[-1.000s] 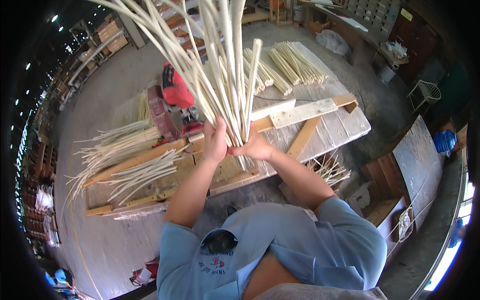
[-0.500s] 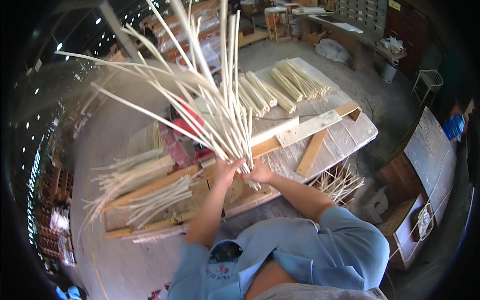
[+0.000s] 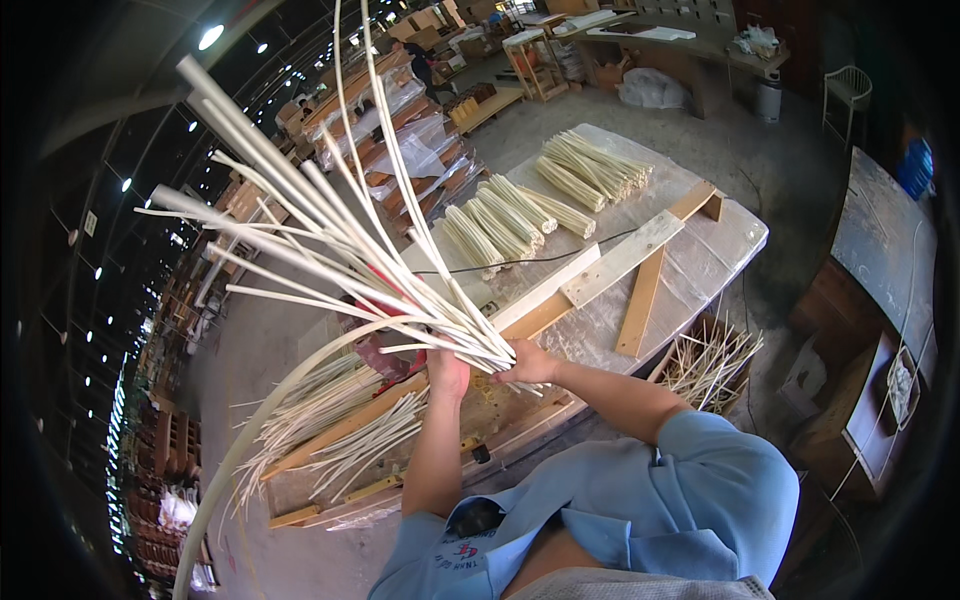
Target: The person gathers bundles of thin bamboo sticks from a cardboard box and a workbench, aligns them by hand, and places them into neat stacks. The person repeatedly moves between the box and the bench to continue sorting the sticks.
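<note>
Head view, as I receive it from afar: both hands of the wearer, in light blue sleeves, meet near the middle of my view on one sheaf [image 3: 440, 312] of pale sticks. The left hand [image 3: 448, 375] has its grip wrapped about the lower part of the sheaf; the right hand [image 3: 530, 364], just beside it, pinches the same part from the other side, with its thumb toward the left hand. The sheaf is held tilted above the near edge of the bench [image 3: 715, 250], its lower ends gathered at the hands, its upper ends fanned to the upper left; one long stick bows left and down toward the lower edge. Behind the fan I make out a red tool [image 3: 385, 298], mostly hidden. On the bench, beyond the hands, lie two groups of trimmed bundles: a left group [image 3: 500, 222] and a right group [image 3: 593, 168], side by side. Nearer, a pale board [image 3: 625, 262] runs obliquely, with a brown brace [image 3: 640, 305] angling off it toward the near edge. Left of the hands, loose sticks [image 3: 315, 405] lie along a wooden rail. Below the bench's right side, a box holds offcuts [image 3: 710, 365], lying crisscross.
</note>
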